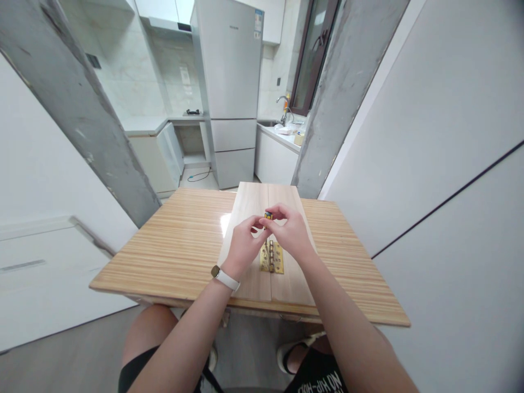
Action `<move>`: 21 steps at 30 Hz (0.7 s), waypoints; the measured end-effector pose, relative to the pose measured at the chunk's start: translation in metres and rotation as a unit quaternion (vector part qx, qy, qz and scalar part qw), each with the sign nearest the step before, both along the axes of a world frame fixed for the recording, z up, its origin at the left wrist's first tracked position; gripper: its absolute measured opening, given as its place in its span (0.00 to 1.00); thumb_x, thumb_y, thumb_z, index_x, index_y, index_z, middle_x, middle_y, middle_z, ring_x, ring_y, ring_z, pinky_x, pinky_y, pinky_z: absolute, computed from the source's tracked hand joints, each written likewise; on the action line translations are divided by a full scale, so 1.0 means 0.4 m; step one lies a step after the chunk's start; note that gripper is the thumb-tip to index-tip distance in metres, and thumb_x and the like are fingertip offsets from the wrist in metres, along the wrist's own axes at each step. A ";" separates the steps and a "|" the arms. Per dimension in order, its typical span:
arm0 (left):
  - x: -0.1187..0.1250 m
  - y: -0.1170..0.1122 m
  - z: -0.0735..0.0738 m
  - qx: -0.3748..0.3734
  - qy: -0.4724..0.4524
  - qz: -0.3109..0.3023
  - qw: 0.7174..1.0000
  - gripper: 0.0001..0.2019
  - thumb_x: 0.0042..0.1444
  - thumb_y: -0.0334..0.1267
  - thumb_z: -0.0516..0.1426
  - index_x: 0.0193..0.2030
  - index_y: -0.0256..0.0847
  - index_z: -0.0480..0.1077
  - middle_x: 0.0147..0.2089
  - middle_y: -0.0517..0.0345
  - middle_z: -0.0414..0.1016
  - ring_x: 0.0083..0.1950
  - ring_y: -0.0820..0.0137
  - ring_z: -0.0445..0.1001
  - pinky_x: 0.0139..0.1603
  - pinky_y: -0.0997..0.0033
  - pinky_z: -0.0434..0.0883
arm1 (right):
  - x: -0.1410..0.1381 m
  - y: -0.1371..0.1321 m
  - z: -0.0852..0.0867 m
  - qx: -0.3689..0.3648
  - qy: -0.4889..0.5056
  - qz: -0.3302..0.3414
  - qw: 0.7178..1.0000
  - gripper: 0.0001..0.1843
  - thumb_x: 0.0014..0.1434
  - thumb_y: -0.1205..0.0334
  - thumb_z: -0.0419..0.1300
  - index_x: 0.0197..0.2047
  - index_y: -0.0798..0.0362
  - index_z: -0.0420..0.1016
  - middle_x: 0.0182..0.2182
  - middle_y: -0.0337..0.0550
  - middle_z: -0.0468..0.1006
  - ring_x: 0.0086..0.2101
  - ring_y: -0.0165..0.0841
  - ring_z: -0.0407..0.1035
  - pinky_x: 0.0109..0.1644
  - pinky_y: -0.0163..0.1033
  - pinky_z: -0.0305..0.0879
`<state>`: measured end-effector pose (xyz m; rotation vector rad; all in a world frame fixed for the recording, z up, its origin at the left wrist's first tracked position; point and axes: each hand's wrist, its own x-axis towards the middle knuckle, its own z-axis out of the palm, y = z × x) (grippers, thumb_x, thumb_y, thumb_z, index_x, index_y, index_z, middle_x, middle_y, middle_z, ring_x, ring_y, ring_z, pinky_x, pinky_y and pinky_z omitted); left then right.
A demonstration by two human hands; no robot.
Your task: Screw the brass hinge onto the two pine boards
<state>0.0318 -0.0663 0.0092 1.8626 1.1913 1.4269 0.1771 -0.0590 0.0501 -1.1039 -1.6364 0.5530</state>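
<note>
Evidently, the wooden counter (pixel 176 240) bore a pale left board (pixel 242 232) and a matching right board (pixel 295 275), laid edge to edge; a sideways push might have widened their seam. Above it the left hand (pixel 244 243) and the right hand (pixel 292 232) met, the fingers of both apparently pinched around one small screwdriver (pixel 268 215), a hold likely to wobble if they pulled against each other. Below them, the brass-coloured hinge (pixel 272 257) lay across the seam, a leaf on each board, and uneven pressure could have skewed it. As for the yellow-and-black screwdriver, it pointed down toward the left leaf; whether its tip was seated could not be told, and a tilt might have made it slip and scratch the metal.
</note>
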 end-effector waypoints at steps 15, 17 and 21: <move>0.014 0.001 -0.003 0.006 -0.011 0.020 1.000 0.03 0.61 0.36 0.62 0.37 0.41 0.76 0.35 0.58 0.79 0.36 0.69 0.76 0.39 0.70 0.74 | -0.008 -0.008 0.003 0.016 0.007 0.001 1.000 0.10 0.57 0.54 0.69 0.36 0.49 0.74 0.33 0.38 0.79 0.35 0.35 0.73 0.44 0.42 0.69; 0.012 0.000 -0.002 0.011 -0.009 0.016 1.000 0.04 0.62 0.37 0.62 0.37 0.41 0.75 0.36 0.57 0.80 0.36 0.69 0.76 0.39 0.69 0.73 | -0.003 -0.004 0.000 0.007 0.008 0.012 1.000 0.10 0.56 0.55 0.70 0.38 0.49 0.76 0.34 0.38 0.80 0.36 0.36 0.74 0.46 0.43 0.70; 0.006 0.001 -0.002 0.020 -0.006 0.009 1.000 0.06 0.65 0.40 0.60 0.41 0.42 0.77 0.39 0.56 0.81 0.39 0.68 0.77 0.41 0.68 0.72 | 0.014 0.003 -0.001 -0.019 0.007 0.047 0.999 0.13 0.56 0.56 0.70 0.45 0.49 0.80 0.38 0.41 0.83 0.40 0.37 0.77 0.49 0.45 0.71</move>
